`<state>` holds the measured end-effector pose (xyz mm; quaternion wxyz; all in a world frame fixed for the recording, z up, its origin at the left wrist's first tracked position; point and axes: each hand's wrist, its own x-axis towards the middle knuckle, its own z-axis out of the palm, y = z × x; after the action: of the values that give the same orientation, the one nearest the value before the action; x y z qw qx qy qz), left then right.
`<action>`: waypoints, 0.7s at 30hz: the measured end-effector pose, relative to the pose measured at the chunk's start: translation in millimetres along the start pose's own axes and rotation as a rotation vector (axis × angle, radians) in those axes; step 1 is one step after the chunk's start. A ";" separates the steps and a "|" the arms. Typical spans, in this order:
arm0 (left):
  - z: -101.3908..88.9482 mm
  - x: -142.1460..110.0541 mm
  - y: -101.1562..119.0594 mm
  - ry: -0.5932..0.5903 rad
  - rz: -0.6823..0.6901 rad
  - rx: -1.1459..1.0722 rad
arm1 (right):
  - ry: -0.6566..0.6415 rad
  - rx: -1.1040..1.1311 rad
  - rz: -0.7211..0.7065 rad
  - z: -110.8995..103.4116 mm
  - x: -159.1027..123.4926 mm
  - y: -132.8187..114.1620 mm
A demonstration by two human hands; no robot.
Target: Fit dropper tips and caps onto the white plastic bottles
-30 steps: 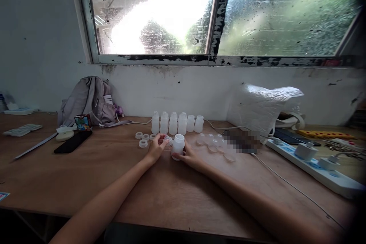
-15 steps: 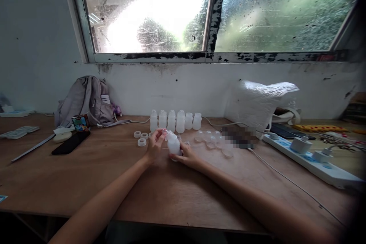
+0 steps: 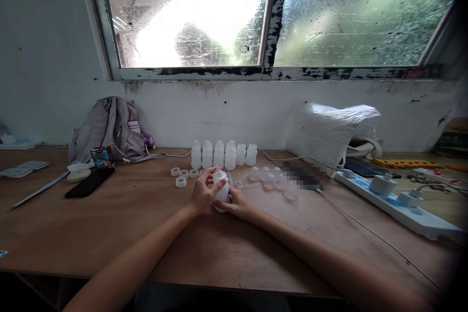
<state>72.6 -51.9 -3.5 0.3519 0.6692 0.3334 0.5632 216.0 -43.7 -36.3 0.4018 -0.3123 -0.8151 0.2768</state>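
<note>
A frosted white baby bottle (image 3: 220, 196) stands upright near the middle of the table, between my two hands. My left hand (image 3: 204, 191) closes around its top, thumb across the front, at a collar with a clear teat (image 3: 219, 174). Low on the bottle's body, the fingers of my right hand (image 3: 238, 204) are wrapped from the right side. Behind them is a row of similar bottles (image 3: 218, 155); the two at its right end are open-topped. Several translucent collar rings (image 3: 181, 182) lie left of the row, and a small clear ring (image 3: 238, 184) lies beyond my right hand.
Clear dome-shaped caps (image 3: 269, 183) lie to the right, near a blurred-out dark object (image 3: 303, 175) with a cable. A power strip (image 3: 398, 204) with plugs sits far right. On the left are a black phone (image 3: 89, 183), a small box (image 3: 103, 157) and a grey backpack (image 3: 109, 129).
The collar and teat, held tilted at the bottle's mouth before, now sit upright on top. My left hand has moved right and around the bottle's top; my right hand still holds the body.
</note>
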 end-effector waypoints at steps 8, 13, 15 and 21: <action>0.5 -0.3 0.0 -0.007 0.028 0.025 | -0.011 -0.021 -0.028 -1.2 -0.7 3.1; -1.5 0.0 2.6 -0.055 0.103 0.110 | -0.021 -0.021 -0.026 -1.6 -0.8 3.6; -3.2 0.9 5.1 -0.073 0.160 0.186 | -0.023 -0.016 -0.021 -1.7 -0.6 3.7; -6.4 3.7 11.8 -0.086 0.191 0.246 | -0.033 -0.020 -0.022 -3.1 -0.2 2.6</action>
<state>67.4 -54.4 9.1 0.2262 0.7594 0.3193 0.5199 219.4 -41.6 -36.5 0.3882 -0.3027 -0.8277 0.2695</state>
